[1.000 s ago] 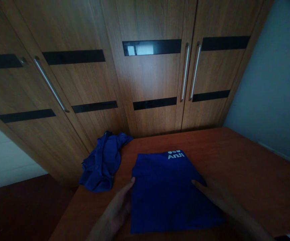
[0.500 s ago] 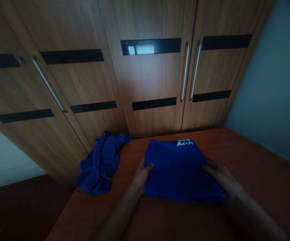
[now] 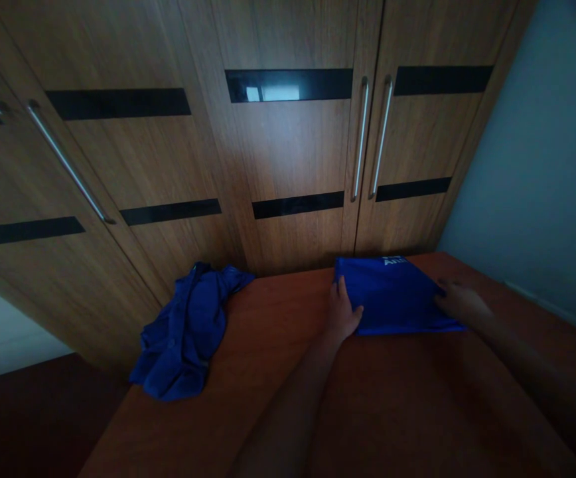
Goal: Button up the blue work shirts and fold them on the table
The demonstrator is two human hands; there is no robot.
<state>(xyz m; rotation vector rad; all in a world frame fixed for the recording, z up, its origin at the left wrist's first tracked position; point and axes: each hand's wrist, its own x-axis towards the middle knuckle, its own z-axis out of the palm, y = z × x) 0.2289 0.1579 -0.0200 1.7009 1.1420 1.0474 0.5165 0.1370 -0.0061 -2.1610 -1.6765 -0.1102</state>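
Observation:
A folded blue shirt (image 3: 395, 295) with white lettering near its far edge lies flat at the back right of the reddish wooden table top (image 3: 278, 345). My left hand (image 3: 344, 311) holds its left edge, the thumb and fingers apart along the side. At the opposite edge, my right hand (image 3: 462, 302) grips the cloth, its fingertips partly hidden and dark. A second blue garment (image 3: 186, 338), crumpled and with buttons, lies on the left end of the table, away from both hands.
A wooden wardrobe (image 3: 292, 146) with black strips stands right behind the table. Its long metal handles (image 3: 360, 139) are above the folded shirt. A pale wall (image 3: 531, 172) rises on the right. The table's left edge drops to a dark floor (image 3: 44, 411).
Both hands have moved the folded shirt away from me and to the right, close to the wardrobe. The view has shifted slightly right. The crumpled garment has stayed in place.

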